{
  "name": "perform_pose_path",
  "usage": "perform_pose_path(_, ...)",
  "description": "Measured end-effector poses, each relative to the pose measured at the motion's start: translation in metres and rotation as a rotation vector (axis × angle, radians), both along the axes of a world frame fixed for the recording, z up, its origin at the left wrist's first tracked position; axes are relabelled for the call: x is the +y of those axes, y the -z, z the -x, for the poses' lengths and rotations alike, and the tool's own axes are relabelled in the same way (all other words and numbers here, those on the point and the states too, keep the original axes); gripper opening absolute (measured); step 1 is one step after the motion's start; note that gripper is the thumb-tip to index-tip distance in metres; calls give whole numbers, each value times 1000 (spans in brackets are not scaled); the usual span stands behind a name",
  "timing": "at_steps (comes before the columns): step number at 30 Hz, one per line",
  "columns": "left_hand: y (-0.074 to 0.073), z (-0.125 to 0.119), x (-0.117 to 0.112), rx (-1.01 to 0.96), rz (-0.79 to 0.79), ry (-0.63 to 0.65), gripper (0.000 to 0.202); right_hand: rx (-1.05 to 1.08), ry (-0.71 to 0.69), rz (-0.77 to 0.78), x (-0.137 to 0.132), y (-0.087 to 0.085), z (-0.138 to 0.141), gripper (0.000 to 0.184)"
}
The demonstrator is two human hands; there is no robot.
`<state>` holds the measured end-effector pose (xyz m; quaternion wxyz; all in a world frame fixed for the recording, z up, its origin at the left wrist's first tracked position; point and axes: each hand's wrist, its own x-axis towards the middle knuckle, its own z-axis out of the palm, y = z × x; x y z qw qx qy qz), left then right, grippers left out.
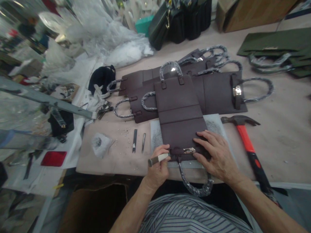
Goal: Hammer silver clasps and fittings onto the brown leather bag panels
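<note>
My left grip [157, 170] holds a white-handled tool [158, 158]; my right grip [215, 155] lies spread on the dark leather bag [179, 129], claw hammer [244, 137] at three o'clock.

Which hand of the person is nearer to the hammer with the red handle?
Right. The right hand lies on the dark brown leather bag, to the left of the hammer, not touching it. The left hand is farther away, holding a white-handled tool at the bag's other side.

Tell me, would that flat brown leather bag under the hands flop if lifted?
Probably not: the bag lies flat with crisp creases, suggesting stiffened panels. Its plastic-wrapped handle, drooping over the table edge, would likely swing. The metal clasp may weigh that end down.
</note>
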<state>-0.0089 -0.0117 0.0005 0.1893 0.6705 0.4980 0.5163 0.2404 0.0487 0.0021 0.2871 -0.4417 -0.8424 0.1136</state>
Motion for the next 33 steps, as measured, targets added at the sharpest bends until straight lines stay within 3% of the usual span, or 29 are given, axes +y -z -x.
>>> perform_pose_path(8,-9,2,8,76,27,71,16,-2,4,-8,0,0,1,38)
perform_pose_path(26,-4,2,13,114,-37,19,10,70,-9,-50,-1,6,-2,35)
perform_pose_path(33,-9,-1,15,128,37,16,10,65,-8,-61,-2,5,-2,35)
